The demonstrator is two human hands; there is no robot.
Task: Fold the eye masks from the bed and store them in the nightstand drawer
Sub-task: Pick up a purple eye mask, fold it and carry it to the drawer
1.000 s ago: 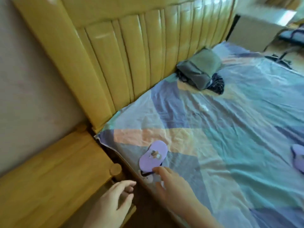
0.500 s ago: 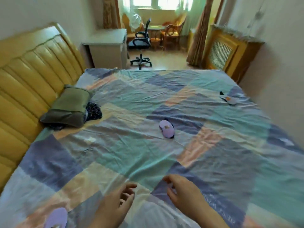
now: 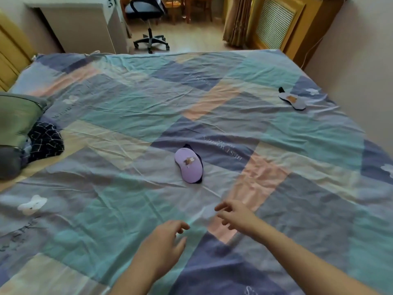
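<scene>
Both hands are reaching out over the bed point(image 3: 106, 209) w/ nothing in them. The left hand point(image 3: 163, 245) is hovering at about 6 o'clock in the view, fingers loosely spread and slightly bent, grip wide. The right hand point(image 3: 236, 216) is leading, a bit further on at 5 o'clock, fingers fanned and empty too (looks like it's aiming for a pickup). Just beyond the fingertips, toward 12 o'clock from the hands, the purple eye mask point(image 3: 189, 166) is lying flat near the bed's centre, dark strap poking out under it, probably why both hands are heading that way: it's the nearest one. A second grey eye mask point(image 3: 292, 100) is lying well apart at 2 o'clock near the far edge, so likely saved for later. A green pillow point(image 3: 17, 118) and dark patterned cloth point(image 3: 45, 139) are sitting at 9 o'clock. The nightstand isn't in view.
</scene>
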